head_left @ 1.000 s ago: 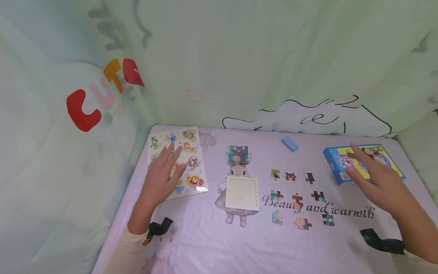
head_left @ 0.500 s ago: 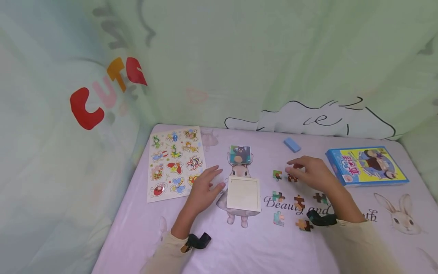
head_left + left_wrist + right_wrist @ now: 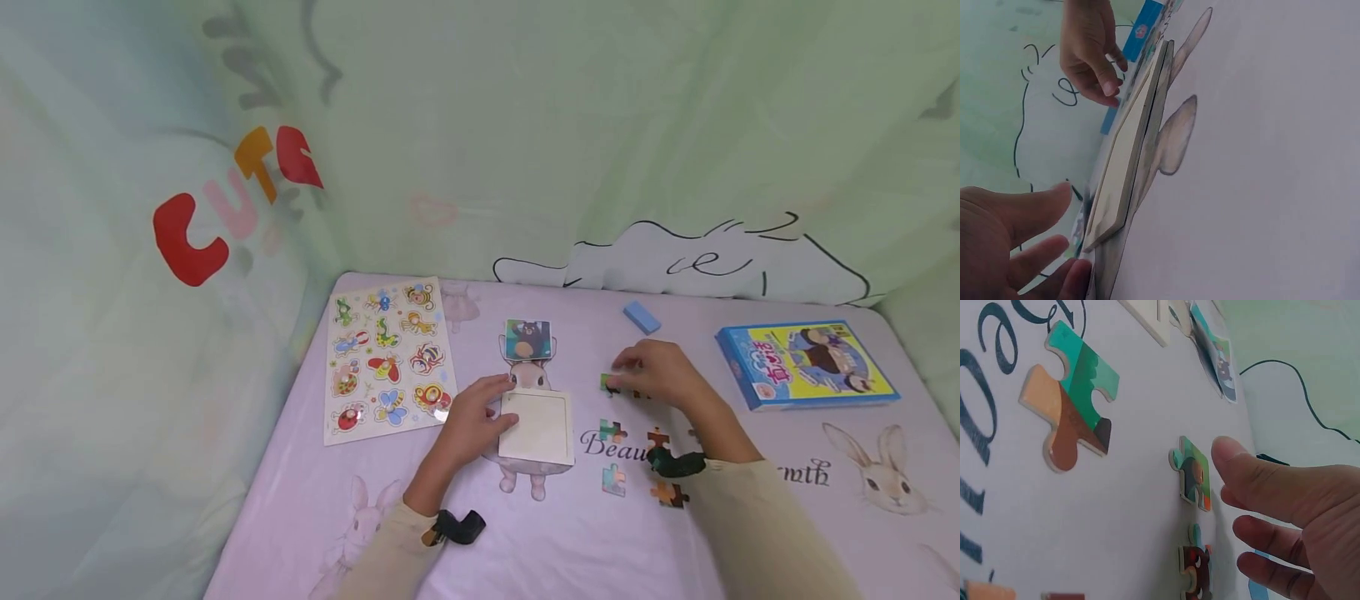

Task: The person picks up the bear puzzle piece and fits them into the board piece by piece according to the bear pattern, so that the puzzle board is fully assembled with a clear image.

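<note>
My left hand (image 3: 476, 421) is at the left edge of a square wooden puzzle tray (image 3: 535, 427), fingers apart. In the left wrist view its fingertips lie close to the tray's near corner; whether they touch cannot be told. My right hand (image 3: 663, 375) hovers at the top row of loose jigsaw pieces. In the right wrist view the thumb is just beside a green-edged corner piece (image 3: 1194, 475), with nothing gripped. A brown piece with a face (image 3: 1196, 569) lies below it, and a green-and-brown piece (image 3: 1079, 394) lies nearer the camera. My right hand and wrist hide some pieces.
A bear picture card (image 3: 528, 340) lies behind the tray. An insect sticker board (image 3: 386, 358) is at the left, a blue block (image 3: 641, 317) at the back, and a blue-and-yellow box (image 3: 810, 364) at the right. More pieces (image 3: 613, 480) lie right of the tray.
Both hands have come inward from the sides. The left moved from over the sticker board to the tray; the right moved left from the box to the top row of pieces.
</note>
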`<action>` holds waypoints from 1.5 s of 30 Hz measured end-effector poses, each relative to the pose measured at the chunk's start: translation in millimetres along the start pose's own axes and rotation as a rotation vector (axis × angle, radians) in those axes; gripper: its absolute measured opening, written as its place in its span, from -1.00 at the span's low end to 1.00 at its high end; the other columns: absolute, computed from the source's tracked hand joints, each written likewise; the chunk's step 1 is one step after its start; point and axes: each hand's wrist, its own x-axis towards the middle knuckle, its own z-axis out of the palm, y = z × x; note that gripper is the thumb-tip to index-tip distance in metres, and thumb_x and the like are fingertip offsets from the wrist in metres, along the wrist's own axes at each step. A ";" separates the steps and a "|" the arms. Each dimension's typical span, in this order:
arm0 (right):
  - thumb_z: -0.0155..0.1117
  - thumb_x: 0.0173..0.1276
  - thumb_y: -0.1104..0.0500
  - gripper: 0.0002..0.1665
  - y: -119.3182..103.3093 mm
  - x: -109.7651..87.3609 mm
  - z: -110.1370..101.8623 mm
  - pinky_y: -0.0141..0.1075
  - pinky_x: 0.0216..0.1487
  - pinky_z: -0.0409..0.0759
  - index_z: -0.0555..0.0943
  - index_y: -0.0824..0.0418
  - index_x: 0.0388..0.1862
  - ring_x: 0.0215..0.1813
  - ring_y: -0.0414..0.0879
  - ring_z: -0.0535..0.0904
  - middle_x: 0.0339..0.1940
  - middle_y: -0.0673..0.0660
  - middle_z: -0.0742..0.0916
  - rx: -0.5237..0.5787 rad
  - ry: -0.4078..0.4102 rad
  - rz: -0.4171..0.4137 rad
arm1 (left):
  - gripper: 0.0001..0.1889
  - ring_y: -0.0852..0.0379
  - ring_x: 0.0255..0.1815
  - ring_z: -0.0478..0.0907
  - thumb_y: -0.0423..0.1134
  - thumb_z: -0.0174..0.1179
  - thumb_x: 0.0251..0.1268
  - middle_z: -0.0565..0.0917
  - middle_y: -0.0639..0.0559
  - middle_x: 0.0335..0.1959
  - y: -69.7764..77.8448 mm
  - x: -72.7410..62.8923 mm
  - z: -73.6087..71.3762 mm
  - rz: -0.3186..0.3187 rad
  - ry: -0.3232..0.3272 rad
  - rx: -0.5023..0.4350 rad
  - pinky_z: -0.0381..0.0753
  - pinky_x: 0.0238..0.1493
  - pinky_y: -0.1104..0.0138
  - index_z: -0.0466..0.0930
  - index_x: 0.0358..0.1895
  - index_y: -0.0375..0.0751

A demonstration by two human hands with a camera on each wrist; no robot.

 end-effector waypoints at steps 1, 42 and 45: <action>0.56 0.20 -0.08 -0.56 -0.4 1.5 0.7 -0.18 -0.20 0.52 0.78 0.21 -0.11 -0.16 0.03 0.55 -0.19 0.16 0.76 -0.001 -0.009 0.010 | -0.49 0.05 0.20 0.62 -0.19 0.39 0.30 0.52 0.04 0.44 -0.3 0.3 0.6 -0.003 -0.004 0.012 0.66 -0.03 0.40 0.60 0.32 -0.07; 0.49 0.29 0.18 -0.84 -22.2 -3.9 2.3 -0.21 -0.22 0.49 0.63 0.09 -0.28 -0.27 -0.04 0.50 -0.39 0.02 0.66 0.059 -0.030 -0.038 | -0.52 -0.10 0.52 0.30 -0.34 0.25 0.36 0.45 -0.02 0.48 -2.4 -6.2 3.8 0.058 -0.069 0.139 0.35 0.48 0.02 0.54 0.34 -0.24; 0.48 0.31 0.19 -0.86 -25.6 -5.6 4.1 -0.16 -0.15 0.56 0.64 0.07 -0.27 -0.21 -0.02 0.56 -0.33 0.03 0.70 0.085 -0.017 -0.054 | -0.51 -0.08 0.53 0.29 -0.33 0.24 0.38 0.44 -0.01 0.49 -4.7 -6.4 4.9 0.056 -0.074 0.143 0.34 0.49 0.03 0.53 0.36 -0.22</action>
